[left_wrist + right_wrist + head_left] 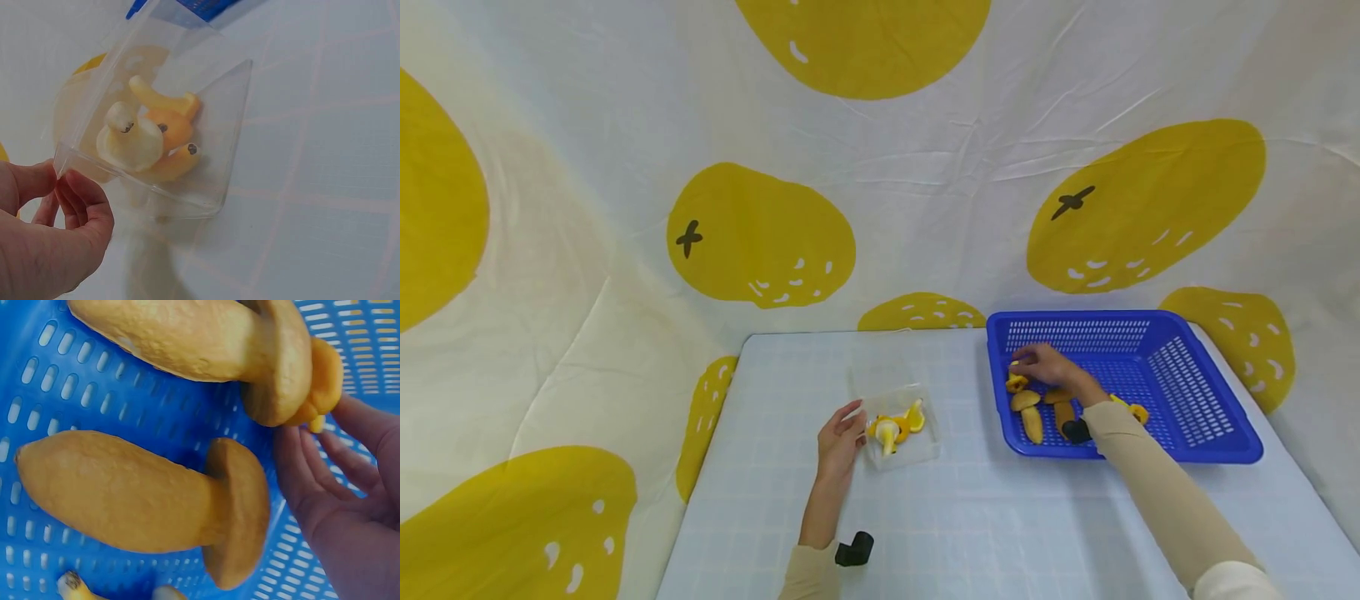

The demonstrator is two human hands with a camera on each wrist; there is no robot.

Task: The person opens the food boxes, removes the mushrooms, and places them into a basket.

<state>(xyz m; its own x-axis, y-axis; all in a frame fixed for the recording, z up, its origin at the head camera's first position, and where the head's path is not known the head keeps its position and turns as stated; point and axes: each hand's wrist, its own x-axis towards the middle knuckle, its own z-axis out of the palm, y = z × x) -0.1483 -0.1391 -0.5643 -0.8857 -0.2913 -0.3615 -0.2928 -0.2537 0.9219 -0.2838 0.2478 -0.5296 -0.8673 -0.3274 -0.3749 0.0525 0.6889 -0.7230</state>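
R hand (pixel 1048 367) pinches the small yellow mushroom (pixel 1017 384) in the blue basket (pixel 1221 392), tan mushroom (pixel 1033 423) just nearside — best eased up w/o knocking it. L hand (pixel 841 442) pinches the clear box (pixel 922 448) edge — steady, pls.

One basket (pixel 1187 392), one box (pixel 925 450), two brown mushrooms (pixel 131 494), five-plus yellow mushrooms (pixel 326 375) appear.
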